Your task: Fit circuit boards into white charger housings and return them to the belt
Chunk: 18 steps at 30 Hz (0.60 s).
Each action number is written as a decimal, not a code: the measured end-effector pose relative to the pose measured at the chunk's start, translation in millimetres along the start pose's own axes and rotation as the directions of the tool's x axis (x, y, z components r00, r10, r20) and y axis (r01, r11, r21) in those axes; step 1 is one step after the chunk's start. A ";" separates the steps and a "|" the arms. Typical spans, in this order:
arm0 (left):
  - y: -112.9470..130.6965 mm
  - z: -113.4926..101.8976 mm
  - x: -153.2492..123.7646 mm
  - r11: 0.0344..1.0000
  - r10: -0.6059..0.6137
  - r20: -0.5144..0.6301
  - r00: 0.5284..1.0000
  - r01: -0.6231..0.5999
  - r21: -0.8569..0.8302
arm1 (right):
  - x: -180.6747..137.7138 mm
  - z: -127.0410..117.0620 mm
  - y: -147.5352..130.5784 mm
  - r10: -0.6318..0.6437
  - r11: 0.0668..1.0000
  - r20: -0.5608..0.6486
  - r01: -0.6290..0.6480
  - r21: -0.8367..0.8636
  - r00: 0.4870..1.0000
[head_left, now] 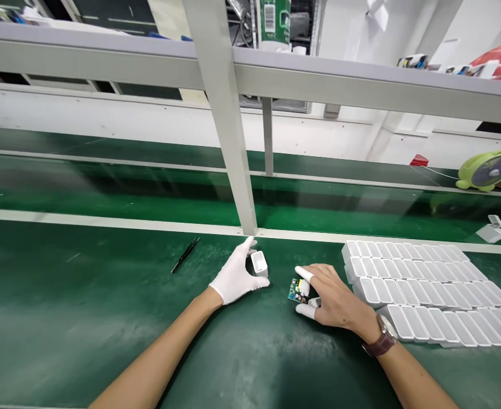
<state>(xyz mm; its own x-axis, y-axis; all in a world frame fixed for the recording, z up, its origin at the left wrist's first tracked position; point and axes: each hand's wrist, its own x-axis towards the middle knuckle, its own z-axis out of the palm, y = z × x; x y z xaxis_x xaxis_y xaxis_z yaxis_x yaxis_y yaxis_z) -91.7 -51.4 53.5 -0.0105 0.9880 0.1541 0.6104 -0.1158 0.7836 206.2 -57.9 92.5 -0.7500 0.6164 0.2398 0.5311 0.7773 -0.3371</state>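
Note:
My left hand (237, 275), in a white glove, grips a small white plastic housing (259, 263) that rests on the green bench mat (84, 295). My right hand (333, 295) wears white finger cots on thumb and forefinger and a brown wristwatch. It pinches a small green circuit board (298, 290) with components on it, just right of the housing. The two hands are a short gap apart.
Rows of several white housings (425, 289) lie packed together to the right of my right hand. Black tweezers (185, 255) lie on the mat to the left. A grey frame post (229, 130) stands just behind my hands. A green fan (489, 169) sits at the far right.

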 end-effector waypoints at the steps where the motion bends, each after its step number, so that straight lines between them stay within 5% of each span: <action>1: 0.5 0.1 0.4 0.998 -0.050 0.017 0.999 0.050 0.032 | -0.5 -1.5 1.0 0.012 1.000 0.016 -0.012 0.004 1.000; 5: 2.6 1.9 1.0 0.975 -0.142 0.019 0.990 0.137 0.174 | -1.0 0.1 3.9 0.096 0.995 0.097 -0.095 -0.022 0.991; 12: 8.6 11.5 -10.6 0.999 -0.014 -0.034 0.999 0.012 -0.053 | 0.0 12.5 0.0 0.064 0.998 0.006 -0.064 0.010 0.998; 18: 15.5 16.0 -21.8 0.994 0.107 0.032 0.994 -0.108 0.029 | 1.6 12.8 -1.3 0.087 0.985 -0.075 -0.075 0.153 0.993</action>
<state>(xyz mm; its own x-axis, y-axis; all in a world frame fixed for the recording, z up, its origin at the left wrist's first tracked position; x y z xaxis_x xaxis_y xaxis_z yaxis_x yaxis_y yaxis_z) -69.4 -73.1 52.7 0.0803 0.9727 0.2177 0.6309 -0.2186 0.7445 199.3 -59.5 81.7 -0.6689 0.6896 0.2774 0.5195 0.7006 -0.4891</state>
